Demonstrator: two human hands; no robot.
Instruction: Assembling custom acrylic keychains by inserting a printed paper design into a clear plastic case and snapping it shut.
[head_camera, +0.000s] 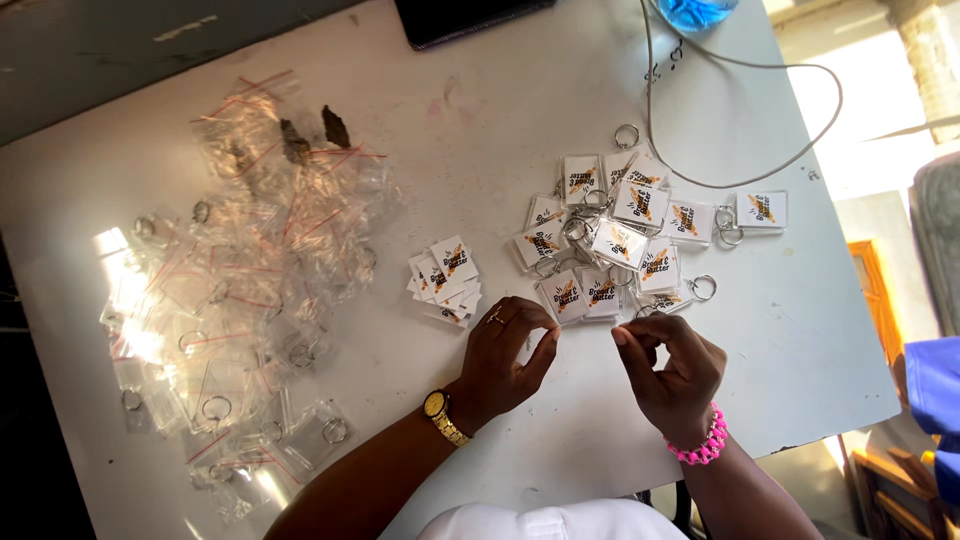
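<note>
My left hand (505, 360), with a gold watch and a ring, and my right hand (672, 372), with a pink bead bracelet, hover close together over the white table (500, 150). The fingers of both hands are curled and pinched toward each other. Whether anything small or clear is between them is not visible. Just beyond my fingertips lies a pile of finished keychains (625, 235), clear square cases with printed cards and metal rings. A small stack of loose printed cards (447, 278) sits to the left of my left hand.
A wide heap of clear plastic bags with red strips, holding empty keychain cases (250, 290), covers the table's left side. A grey cable (740, 150) loops at the back right, near a dark device (470, 18) and a blue object (695, 12). Blue cloth (935, 385) is at the right edge.
</note>
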